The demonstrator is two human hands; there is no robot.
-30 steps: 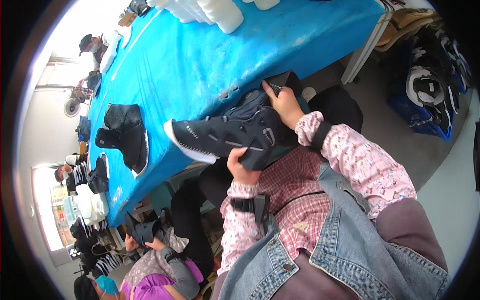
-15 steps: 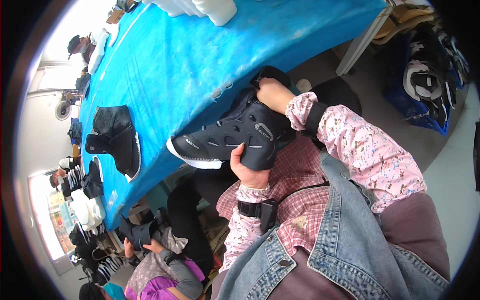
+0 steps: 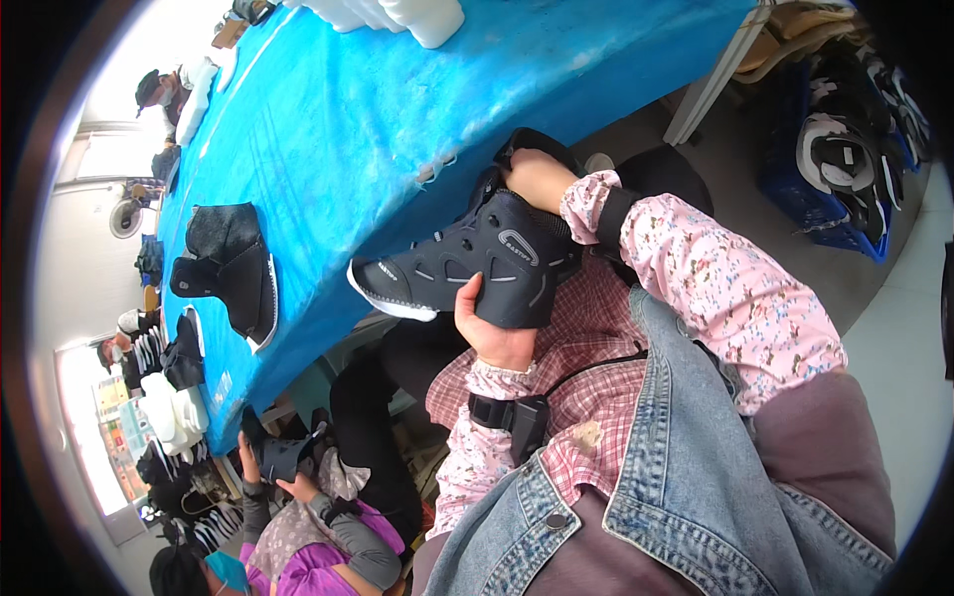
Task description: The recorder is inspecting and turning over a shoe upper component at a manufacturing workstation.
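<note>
I hold a dark navy high-top boot with a white sole edge over my lap, its toe pointing left toward the blue table. My left hand grips the boot from underneath at the heel side. My right hand is at the top opening of the boot, fingers closed on its collar. Both sleeves are pink and flowered, and a black strap sits on my left wrist.
Another dark boot lies on the blue table at left. White foam blocks sit at the table's far end. A seated person at lower left handles a shoe. Blue crates with helmets or shoes stand at right.
The boot has shifted slightly down and right toward my chest, and my right hand moved along its collar. My left hand keeps its grip.
</note>
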